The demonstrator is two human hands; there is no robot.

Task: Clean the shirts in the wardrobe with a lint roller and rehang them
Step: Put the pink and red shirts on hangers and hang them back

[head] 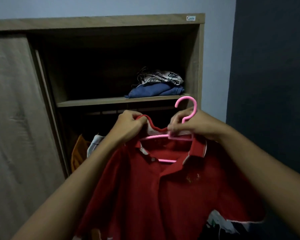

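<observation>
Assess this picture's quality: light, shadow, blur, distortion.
Head view: dim overall, with a bluish cast; inside the wardrobe the shadow is near-black; the shirt and hanger are readable though slightly soft; the wide lens stretches the frame's lower corners; no glare.

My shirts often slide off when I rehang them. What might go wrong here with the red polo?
1. The pink hanger looks only partly seated inside the red polo, whose collar the left hand pinches; that side may slip off.
2. The wardrobe is dark below the shelf, so the right hand might misplace the hook.
</observation>
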